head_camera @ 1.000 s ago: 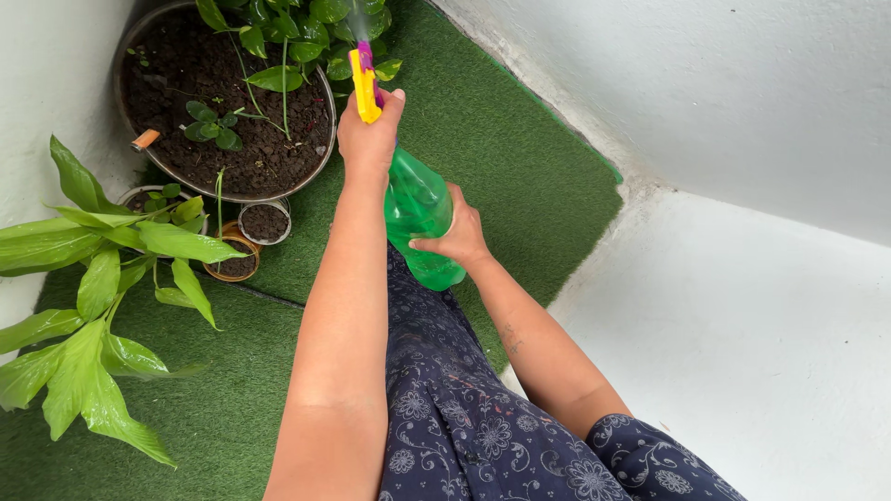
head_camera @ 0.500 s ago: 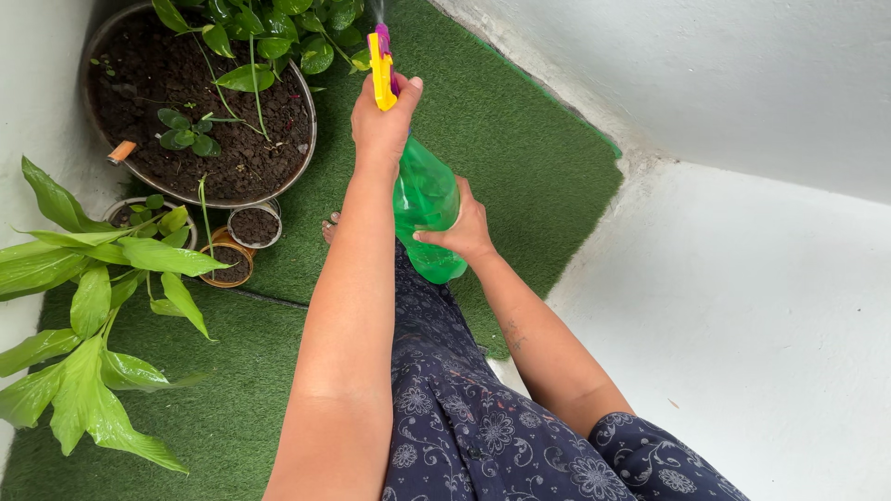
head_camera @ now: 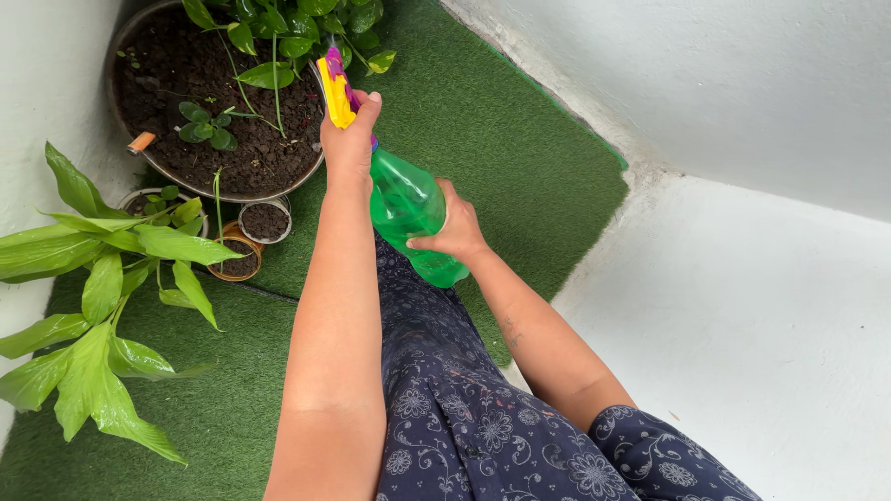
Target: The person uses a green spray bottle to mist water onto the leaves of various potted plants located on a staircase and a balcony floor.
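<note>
My left hand (head_camera: 351,139) is wrapped around the yellow and purple spray head (head_camera: 336,88) of a green plastic spray bottle (head_camera: 404,199). My right hand (head_camera: 455,227) holds the bottle's body from the right side. The nozzle points at the leafy green plant (head_camera: 278,42) growing in a large round pot (head_camera: 223,195) of dark soil. The bottle hangs tilted above the edge of that pot and the green artificial grass mat (head_camera: 501,121).
Two small round pots (head_camera: 264,223) (head_camera: 234,262) stand in front of the big pot. A broad-leaved plant (head_camera: 102,269) spreads at the left by the white wall. White floor (head_camera: 742,306) lies to the right of the mat. My patterned dark dress (head_camera: 483,427) fills the bottom.
The spray head has shifted slightly left and down, closer over the big pot's rim. Both hands keep the same hold on the bottle.
</note>
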